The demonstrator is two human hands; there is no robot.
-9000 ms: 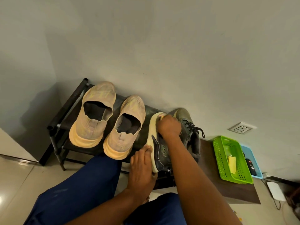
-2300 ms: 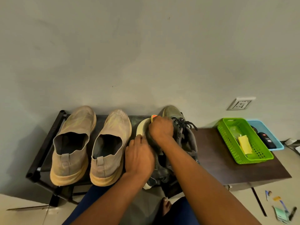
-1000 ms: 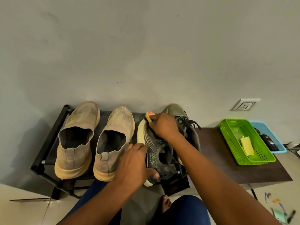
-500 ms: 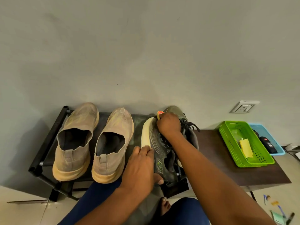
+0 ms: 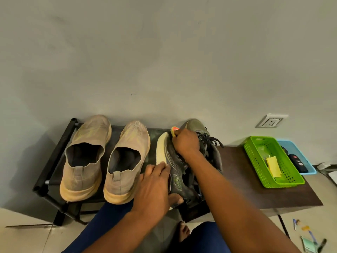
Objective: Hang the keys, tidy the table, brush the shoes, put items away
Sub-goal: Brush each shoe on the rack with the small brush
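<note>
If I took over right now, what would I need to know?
Left hand: grips the heel end of the dark sneaker, tipping it on its side on the shoe rack.
Right hand: holds a brush against the sneaker near its toe.
Its laced partner stands behind it; two beige slip-ons stand upright to the left.
Green basket and blue tray sit on the brown table; pens and papers lie on the floor.
Done: cannot tell.
Left: finish brushing, stand the sneaker upright, put items away. No keys in view.
</note>
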